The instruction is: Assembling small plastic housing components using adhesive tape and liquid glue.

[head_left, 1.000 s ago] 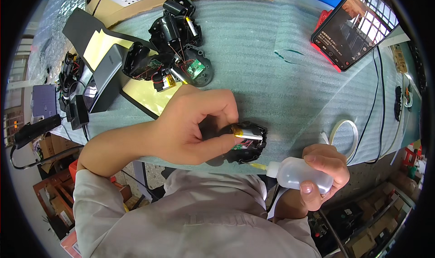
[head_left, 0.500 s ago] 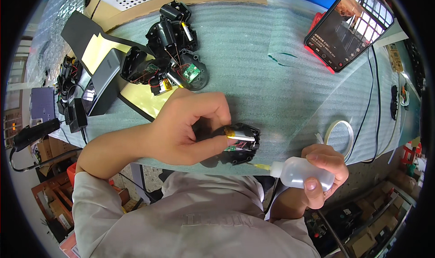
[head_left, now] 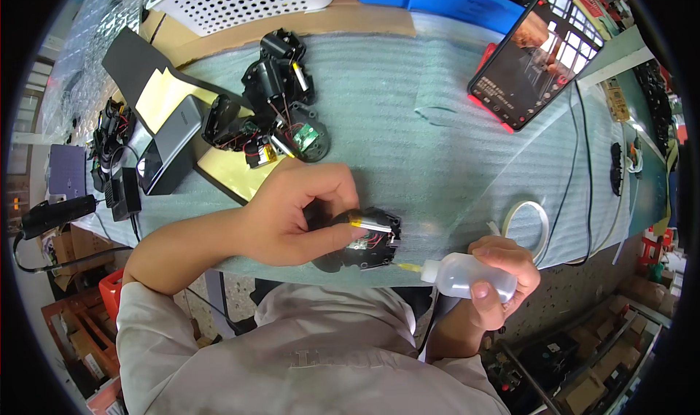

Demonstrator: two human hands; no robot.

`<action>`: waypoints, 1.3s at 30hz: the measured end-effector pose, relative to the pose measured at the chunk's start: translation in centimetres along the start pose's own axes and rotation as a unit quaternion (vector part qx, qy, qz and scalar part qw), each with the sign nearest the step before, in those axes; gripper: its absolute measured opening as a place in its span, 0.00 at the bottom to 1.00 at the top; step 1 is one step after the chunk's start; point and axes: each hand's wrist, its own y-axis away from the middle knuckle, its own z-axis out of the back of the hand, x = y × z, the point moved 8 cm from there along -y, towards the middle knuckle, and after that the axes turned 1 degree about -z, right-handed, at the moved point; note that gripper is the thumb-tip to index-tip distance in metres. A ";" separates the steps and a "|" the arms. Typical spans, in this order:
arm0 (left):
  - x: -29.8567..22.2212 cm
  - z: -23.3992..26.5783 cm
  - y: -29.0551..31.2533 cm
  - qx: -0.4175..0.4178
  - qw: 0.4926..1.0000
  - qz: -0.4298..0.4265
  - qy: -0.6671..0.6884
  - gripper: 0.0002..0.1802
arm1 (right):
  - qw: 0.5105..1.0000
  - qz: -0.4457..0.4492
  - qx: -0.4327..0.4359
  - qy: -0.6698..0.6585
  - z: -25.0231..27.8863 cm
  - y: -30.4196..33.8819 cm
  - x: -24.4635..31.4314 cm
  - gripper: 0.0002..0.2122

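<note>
My left hand (head_left: 295, 214) is closed around a black plastic housing (head_left: 380, 252) near the front edge of the table, thumb and fingers pinching its left side. Inside the housing show a green circuit board, thin red wires and a silver battery pack (head_left: 373, 225) with yellow tape, which my thumb touches. In my right hand (head_left: 509, 268) is a translucent squeeze bottle (head_left: 461, 275), tilted sideways. Its thin yellowish needle tip (head_left: 410, 267) points left at the housing's lower right edge; whether they touch I cannot tell.
Several similar black housings (head_left: 273, 87) with wires lie at the back left, by yellow sheets (head_left: 230, 173) and a grey box-like device (head_left: 177, 116). A phone (head_left: 536, 57) leans on a red stand at right, above a tape roll (head_left: 526, 229) and cables. A white basket (head_left: 248, 6) and blue bin (head_left: 445, 3) line the back.
The whole view has shifted, showing more of the basket and bin at the back. Both hands keep their holds, and the needle tip stays by the housing's lower right edge.
</note>
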 end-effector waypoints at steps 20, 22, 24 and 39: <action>-3.7 -0.3 2.2 -0.178 0.968 0.041 0.171 0.09 | 0.999 0.026 0.020 0.024 -4.8 0.4 5.3 0.29; -3.9 -1.5 2.4 -0.267 0.918 0.037 0.290 0.10 | 0.999 0.000 0.021 -0.032 -6.0 2.1 5.1 0.33; -3.1 -3.1 2.8 -0.287 0.885 0.020 0.366 0.11 | 0.983 0.129 -0.014 0.127 -7.5 3.3 6.5 0.31; -2.3 -8.1 6.8 -0.282 0.875 0.000 0.394 0.34 | 0.911 0.229 -0.029 0.343 -8.2 5.8 8.7 0.29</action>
